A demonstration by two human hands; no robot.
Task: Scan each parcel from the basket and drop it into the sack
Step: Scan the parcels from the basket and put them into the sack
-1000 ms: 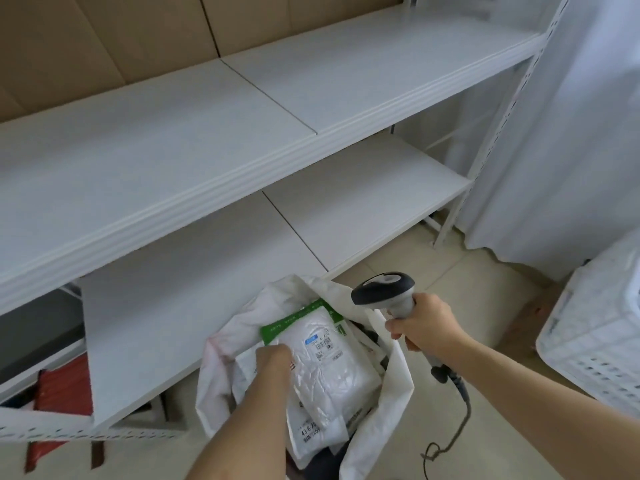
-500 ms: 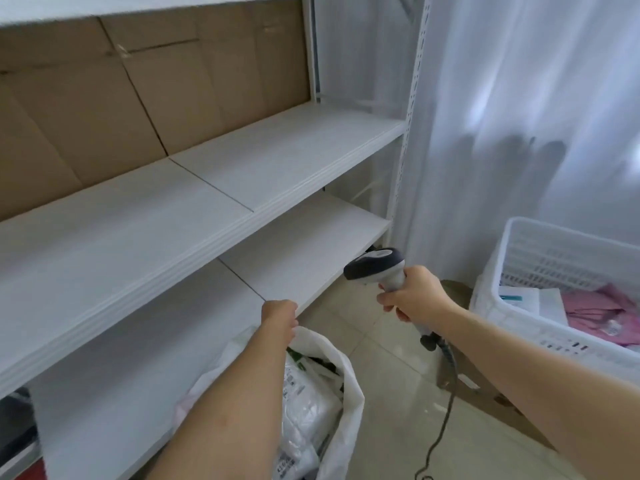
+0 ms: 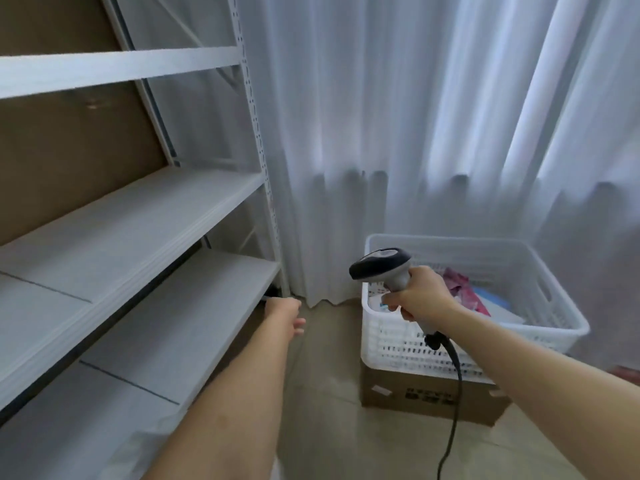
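Note:
A white perforated basket [image 3: 540,247] stands on a cardboard box at the right, holding a pink parcel [image 3: 462,289] and pale blue and white ones [image 3: 498,306]. My right hand [image 3: 420,294] grips a grey and black barcode scanner [image 3: 381,266] in front of the basket's left side, its cable hanging down. My left hand [image 3: 285,315] is stretched forward over the floor, left of the basket, empty with fingers loosely curled. Only a blurred white edge of the sack [image 3: 138,452] shows at the bottom left, beside my left forearm.
White metal shelving [image 3: 145,216] runs along the left with brown cardboard behind it. A white curtain [image 3: 433,133] hangs across the back. The cardboard box [image 3: 415,393] under the basket sits on the tiled floor [image 3: 329,410].
My left hand has let go of the parcel in the sack and swung out to the right. The view has turned from the sack toward the basket. The scanner stays in my right hand.

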